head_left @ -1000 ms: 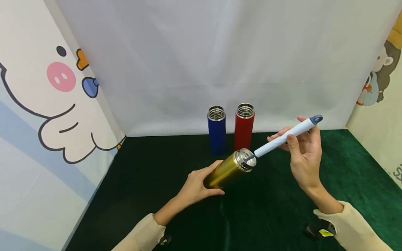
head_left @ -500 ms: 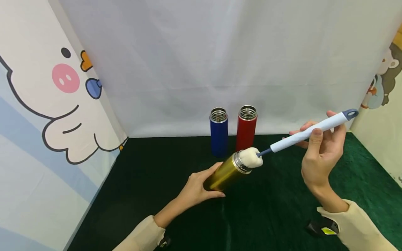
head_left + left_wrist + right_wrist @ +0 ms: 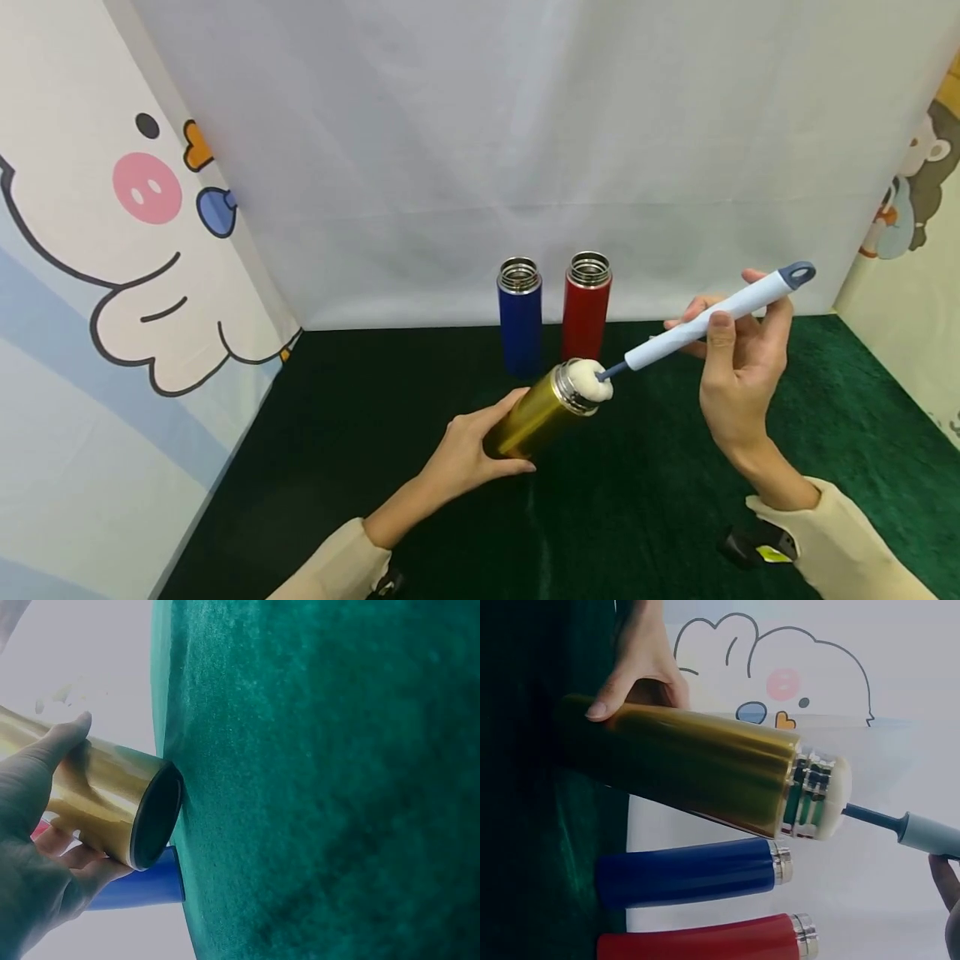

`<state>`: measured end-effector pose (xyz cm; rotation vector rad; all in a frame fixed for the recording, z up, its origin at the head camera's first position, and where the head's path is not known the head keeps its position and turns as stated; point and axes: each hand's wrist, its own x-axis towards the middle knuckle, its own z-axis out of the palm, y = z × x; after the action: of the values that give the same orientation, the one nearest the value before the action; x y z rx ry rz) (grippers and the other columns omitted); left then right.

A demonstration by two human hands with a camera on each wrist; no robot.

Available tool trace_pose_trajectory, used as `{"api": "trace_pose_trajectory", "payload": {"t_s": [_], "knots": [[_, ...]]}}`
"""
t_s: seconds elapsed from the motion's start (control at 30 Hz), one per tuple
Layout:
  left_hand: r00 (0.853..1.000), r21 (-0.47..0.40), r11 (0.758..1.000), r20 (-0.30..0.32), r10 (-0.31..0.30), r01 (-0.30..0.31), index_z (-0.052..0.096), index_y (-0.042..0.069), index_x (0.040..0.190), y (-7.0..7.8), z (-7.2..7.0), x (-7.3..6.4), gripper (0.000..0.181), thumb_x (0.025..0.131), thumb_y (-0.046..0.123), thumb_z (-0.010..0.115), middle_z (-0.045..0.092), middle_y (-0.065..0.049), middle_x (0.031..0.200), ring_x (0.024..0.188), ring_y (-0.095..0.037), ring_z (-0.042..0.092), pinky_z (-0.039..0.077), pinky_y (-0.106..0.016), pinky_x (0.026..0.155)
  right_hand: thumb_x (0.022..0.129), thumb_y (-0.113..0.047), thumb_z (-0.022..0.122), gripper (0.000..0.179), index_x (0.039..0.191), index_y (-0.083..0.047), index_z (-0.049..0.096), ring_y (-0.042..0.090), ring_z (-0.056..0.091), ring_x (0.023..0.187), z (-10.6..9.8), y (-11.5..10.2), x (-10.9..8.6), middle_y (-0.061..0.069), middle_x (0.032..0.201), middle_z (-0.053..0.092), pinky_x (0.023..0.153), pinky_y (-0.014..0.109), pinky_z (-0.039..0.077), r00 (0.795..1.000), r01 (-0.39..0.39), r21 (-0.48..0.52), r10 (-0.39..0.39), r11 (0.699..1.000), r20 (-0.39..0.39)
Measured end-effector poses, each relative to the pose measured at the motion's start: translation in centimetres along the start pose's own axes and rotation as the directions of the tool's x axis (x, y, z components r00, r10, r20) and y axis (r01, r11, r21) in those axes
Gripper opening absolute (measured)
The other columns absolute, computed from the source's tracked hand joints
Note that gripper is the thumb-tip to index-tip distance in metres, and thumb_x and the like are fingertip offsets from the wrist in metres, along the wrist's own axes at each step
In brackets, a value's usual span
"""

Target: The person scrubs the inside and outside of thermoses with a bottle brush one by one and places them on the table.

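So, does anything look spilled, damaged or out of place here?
No spill or damage shows. The gold bottle tilts, but the left hand holds it that way, with the white tip of the brush in its mouth. The blue bottle and the red one stand upright.

Site presents as a small screened booth; the type of building around it cannot be determined. A pale sheet (image 3: 465, 150), creased and plain, hangs directly behind a bench (image 3: 360, 417) with a dark green, plush-looking covering. A cartoon-printed left panel (image 3: 127, 333) and a cream right panel (image 3: 911, 308), also bearing a cartoon figure (image 3: 918, 179), enclose the sides.
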<state>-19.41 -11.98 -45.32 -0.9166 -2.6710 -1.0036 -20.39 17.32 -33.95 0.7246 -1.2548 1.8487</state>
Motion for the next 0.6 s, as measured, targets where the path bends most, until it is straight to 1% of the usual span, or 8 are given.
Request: {"api": "trace_pose_trajectory", "payload": {"t_s": [0.23,0.47,0.53,0.6], "knots": [[1.0,-0.004,1.0,0.0,0.017,-0.017,0.038,0.027,0.158,0.3,-0.1,0.0,0.096,0.078,0.034,0.09,0.066,-0.006,0.14,0.111,-0.019,0.069,0.059,-0.039,0.092,0.104,0.003,0.048,0.039,0.141,0.002,0.037,0.016,0.075,0.082,0.0,0.7,-1.1,0.007,0.095,0.07,0.077,0.025,0.062,0.998,-0.046,-0.007,0.046,0.999,0.043],[1.0,0.007,1.0,0.003,0.005,-0.005,0.037,0.029,0.158,0.3,0.0,-0.1,0.096,0.078,0.035,0.09,0.066,-0.006,0.139,0.111,-0.018,0.069,0.059,-0.038,0.092,0.104,0.003,0.049,0.04,0.143,0.003,0.036,0.016,0.075,0.084,0.1,1.1,-1.8,0.008,0.097,0.07,0.078,0.026,0.062,0.998,-0.042,0.009,0.041,0.999,0.047],[1.0,0.008,1.0,-0.003,0.007,-0.007,0.037,0.028,0.158,0.3,0.1,-0.1,0.096,0.078,0.034,0.09,0.066,-0.006,0.139,0.11,-0.018,0.069,0.059,-0.038,0.092,0.104,0.006,0.048,0.041,0.143,0.004,0.037,0.016,0.075,0.086,0.1,1.4,-2.3,0.008,0.1,0.071,0.078,0.025,0.062,0.995,-0.056,0.004,0.056,0.998,0.088],[1.0,0.008,1.0,-0.008,0.01,-0.01,0.038,0.028,0.158,0.4,0.2,-0.1,0.096,0.078,0.034,0.09,0.066,-0.006,0.139,0.11,-0.019,0.07,0.059,-0.038,0.092,0.102,0.009,0.049,0.041,0.142,0.004,0.039,0.013,0.075,0.091,0.0,1.7,-3.2,0.004,0.106,0.072,0.079,0.023,0.062,0.982,-0.079,-0.047,0.086,0.996,0.166]]}}
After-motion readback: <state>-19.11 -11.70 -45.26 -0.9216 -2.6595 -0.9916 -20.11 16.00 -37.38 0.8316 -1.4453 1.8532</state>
